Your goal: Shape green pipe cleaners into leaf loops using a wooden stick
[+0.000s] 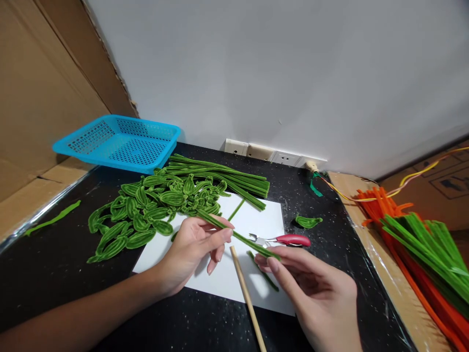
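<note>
Between my two hands stretches a fuzzy green pipe cleaner, slanting down to the right above a white sheet. My left hand pinches it near its left part, thumb on top. Its right end is pinched between thumb and fingers of my right hand. Below them a thin wooden stick lies across the sheet's front edge. Red-handled nippers rest on the sheet behind my right hand. A short green pipe cleaner piece lies partly hidden under that hand.
A heap of green leaf shapes lies left, with straight green pipe cleaners behind it. A blue basket stands back left. One leaf sits right of the sheet. Orange and green bundles, sockets and a wire are rightward.
</note>
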`<state>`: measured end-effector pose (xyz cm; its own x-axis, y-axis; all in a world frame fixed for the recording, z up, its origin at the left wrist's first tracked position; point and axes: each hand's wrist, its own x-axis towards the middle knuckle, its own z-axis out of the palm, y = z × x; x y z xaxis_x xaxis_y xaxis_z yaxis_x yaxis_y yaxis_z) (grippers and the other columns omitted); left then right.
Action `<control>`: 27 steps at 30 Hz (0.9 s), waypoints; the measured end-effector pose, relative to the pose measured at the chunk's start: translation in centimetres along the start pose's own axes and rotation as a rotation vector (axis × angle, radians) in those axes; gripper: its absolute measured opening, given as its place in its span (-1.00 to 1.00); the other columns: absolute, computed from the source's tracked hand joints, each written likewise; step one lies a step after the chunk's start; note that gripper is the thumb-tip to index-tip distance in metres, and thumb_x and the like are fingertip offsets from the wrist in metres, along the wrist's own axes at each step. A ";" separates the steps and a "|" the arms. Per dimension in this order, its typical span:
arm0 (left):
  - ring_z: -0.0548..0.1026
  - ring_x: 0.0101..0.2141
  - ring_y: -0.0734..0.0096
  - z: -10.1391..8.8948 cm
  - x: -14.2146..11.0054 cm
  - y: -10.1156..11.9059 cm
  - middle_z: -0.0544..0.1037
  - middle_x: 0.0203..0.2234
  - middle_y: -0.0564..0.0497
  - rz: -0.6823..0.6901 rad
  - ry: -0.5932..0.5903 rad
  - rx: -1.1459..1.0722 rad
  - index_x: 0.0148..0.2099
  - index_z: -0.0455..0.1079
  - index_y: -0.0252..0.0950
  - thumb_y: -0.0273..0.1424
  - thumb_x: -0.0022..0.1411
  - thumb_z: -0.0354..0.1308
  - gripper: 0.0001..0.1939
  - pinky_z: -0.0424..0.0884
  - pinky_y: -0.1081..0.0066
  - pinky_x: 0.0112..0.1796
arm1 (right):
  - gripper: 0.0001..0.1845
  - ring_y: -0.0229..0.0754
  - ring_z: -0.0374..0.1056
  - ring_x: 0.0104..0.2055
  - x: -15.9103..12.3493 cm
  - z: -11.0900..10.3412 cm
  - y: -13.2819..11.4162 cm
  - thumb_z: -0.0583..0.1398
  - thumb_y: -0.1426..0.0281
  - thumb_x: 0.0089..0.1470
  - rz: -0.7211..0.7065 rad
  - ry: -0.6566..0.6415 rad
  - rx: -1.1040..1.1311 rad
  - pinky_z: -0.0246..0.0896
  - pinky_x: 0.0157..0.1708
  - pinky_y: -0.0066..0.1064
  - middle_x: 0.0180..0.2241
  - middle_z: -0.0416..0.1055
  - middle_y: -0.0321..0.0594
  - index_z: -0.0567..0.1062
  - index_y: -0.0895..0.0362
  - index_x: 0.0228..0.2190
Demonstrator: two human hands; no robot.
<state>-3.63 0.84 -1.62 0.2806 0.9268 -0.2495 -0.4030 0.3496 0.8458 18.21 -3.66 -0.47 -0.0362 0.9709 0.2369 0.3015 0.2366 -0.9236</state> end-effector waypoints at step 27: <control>0.26 -0.65 0.60 0.2 -1.2 -0.8 0.42 -0.62 0.05 0.025 -0.094 0.386 -0.38 0.51 -0.39 -0.06 0.29 0.31 -0.56 0.14 0.56 -0.65 | -0.80 -0.25 0.23 -0.58 -0.7 1.1 0.4 0.14 0.68 0.25 -0.738 -0.265 -0.439 0.08 -0.60 -0.34 -0.57 0.37 -0.29 0.50 0.27 -0.16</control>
<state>-3.47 -0.57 -1.95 0.3608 0.9114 -0.1978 -0.0583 0.2337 0.9706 17.26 -4.22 -1.33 -0.5669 0.5674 0.5972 0.4494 0.8206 -0.3531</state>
